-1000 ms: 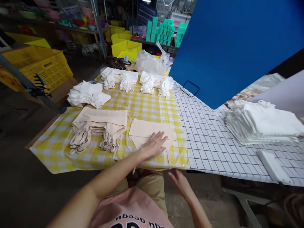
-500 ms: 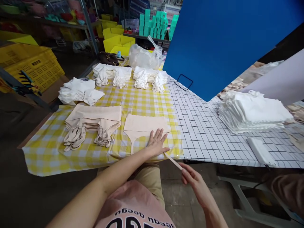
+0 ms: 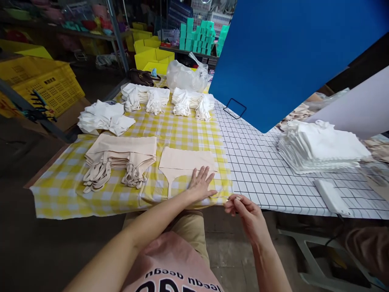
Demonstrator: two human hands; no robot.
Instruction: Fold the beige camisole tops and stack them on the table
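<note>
A single beige cloth bag (image 3: 182, 162) lies flat on the yellow checked tablecloth (image 3: 170, 129) near the front edge. My left hand (image 3: 201, 183) presses flat on its lower right part, fingers spread. My right hand (image 3: 243, 211) is at the table's front edge just right of it, fingertips pinched on the end of the bag's beige strap (image 3: 228, 198). To the left rests a stack of beige bags (image 3: 121, 156) with their straps hanging toward me.
White folded bags (image 3: 103, 117) and further white piles (image 3: 170, 99) lie at the back of the cloth. A tall white stack (image 3: 322, 148) and a flat white packet (image 3: 331, 196) sit on the gridded surface (image 3: 261, 170). A blue board (image 3: 288, 52) stands behind; yellow crates (image 3: 39, 81) at left.
My right hand rose from below the table edge, took the strap and brought it up to the edge. My left hand stayed pressed on the bag.
</note>
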